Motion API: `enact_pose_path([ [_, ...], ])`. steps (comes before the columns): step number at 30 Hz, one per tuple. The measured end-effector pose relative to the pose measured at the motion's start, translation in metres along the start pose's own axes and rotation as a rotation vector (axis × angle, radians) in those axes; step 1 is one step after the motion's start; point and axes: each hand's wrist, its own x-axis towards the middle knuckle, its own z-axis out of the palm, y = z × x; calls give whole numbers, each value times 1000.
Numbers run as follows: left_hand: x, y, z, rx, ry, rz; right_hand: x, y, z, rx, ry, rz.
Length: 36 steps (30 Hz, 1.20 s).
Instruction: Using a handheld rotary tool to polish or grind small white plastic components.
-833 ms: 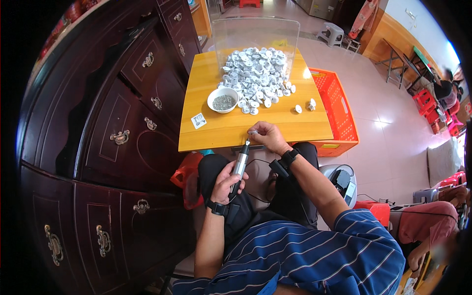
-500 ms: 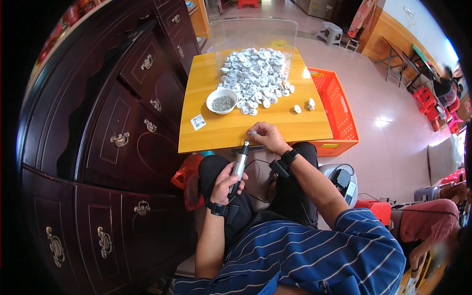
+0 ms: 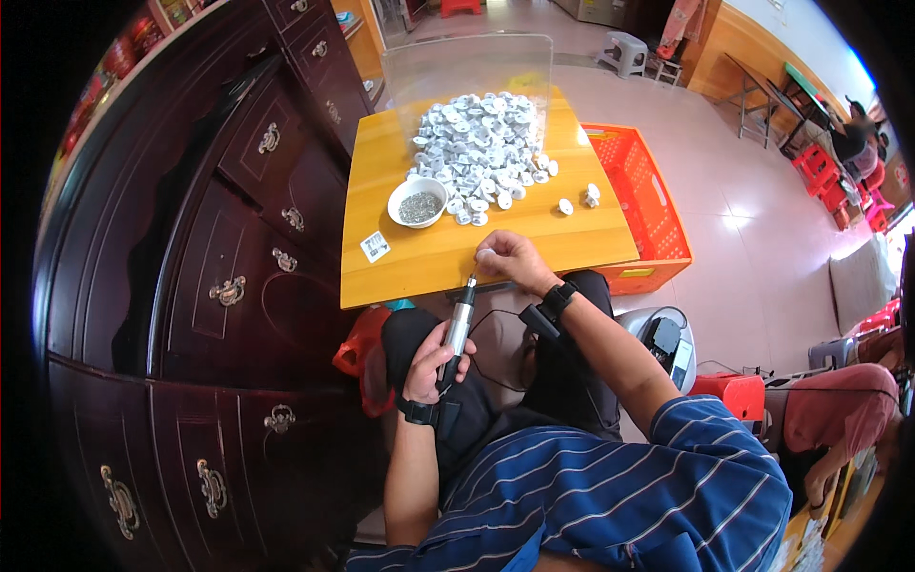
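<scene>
My left hand (image 3: 434, 367) is wrapped round a silver and black electric screwdriver (image 3: 459, 324), its tip pointing up toward the table's near edge. Just above that tip, my right hand (image 3: 515, 259) is closed in a pinch. Whatever lies between its fingertips is too small and covered to make out. A heap of small white round plastic parts (image 3: 477, 138) with stems covers the far part of the yellow table (image 3: 400, 272). Left of the heap stands a white bowl (image 3: 393, 204) of small metal pieces, probably screws. Two loose white parts (image 3: 565, 206) lie to the right.
A clear plastic panel (image 3: 467, 71) stands behind the heap. The orange crate (image 3: 653, 214) sits against the table's right side. Dark wooden drawers (image 3: 229, 200) rise close on my left. A small printed white square (image 3: 375, 247) lies on the table. Other people sit at the far right.
The view has shifted slightly, so the table sits a little further left. Both hands keep close to the same pose. The small greyish piece seen at my right fingertips is now mostly covered.
</scene>
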Motion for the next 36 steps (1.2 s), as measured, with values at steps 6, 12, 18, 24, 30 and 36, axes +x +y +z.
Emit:
enact_pose_path([
  [6,0,2,0,29,-9,10,-9,-19,-35,-806,316,-246],
  [12,0,2,1,23,-11,39,-17,-20,-97,-1227,447,-432],
  [18,0,1,1,2,-2,35,-13,-23,-125,-1374,589,-350],
  [24,0,1,3,5,8,32,24,-35,-77,-1188,460,-531],
  [30,-1,0,2,11,8,18,93,-61,10,-1098,109,-540],
  [36,-7,1,0,16,20,38,159,-68,66,-1573,-103,-242],
])
